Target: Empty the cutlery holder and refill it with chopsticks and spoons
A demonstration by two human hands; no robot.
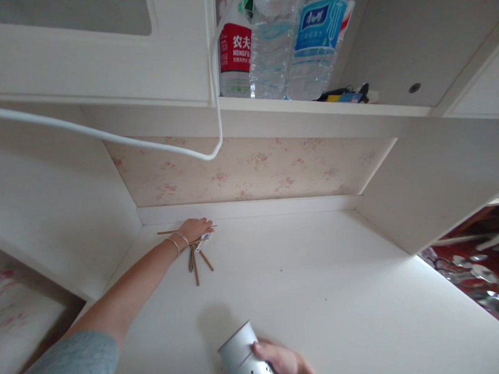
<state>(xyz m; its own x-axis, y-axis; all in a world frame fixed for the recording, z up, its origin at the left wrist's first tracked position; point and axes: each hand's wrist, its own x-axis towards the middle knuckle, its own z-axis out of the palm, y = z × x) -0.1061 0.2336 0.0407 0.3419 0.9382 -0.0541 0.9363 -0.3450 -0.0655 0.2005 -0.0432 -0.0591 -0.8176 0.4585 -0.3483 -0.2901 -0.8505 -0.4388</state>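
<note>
My left hand (194, 229) reaches to the back left of the white desk (311, 279), near the rear ledge. It lies palm down on a small pile of brown chopsticks (196, 262), its fingers curled over them. A thin bracelet sits on that wrist. My right hand (284, 367) at the bottom edge grips a white cylindrical holder with small holes (244, 362). The holder is tilted, its open mouth pointing up and to the left.
Above the desk a shelf (320, 107) carries three large water bottles (277, 43) and some small dark items (346, 95). A white cable (151, 144) hangs across the floral back panel. Metal utensils (474, 274) lie at the far right beyond the desk's side wall.
</note>
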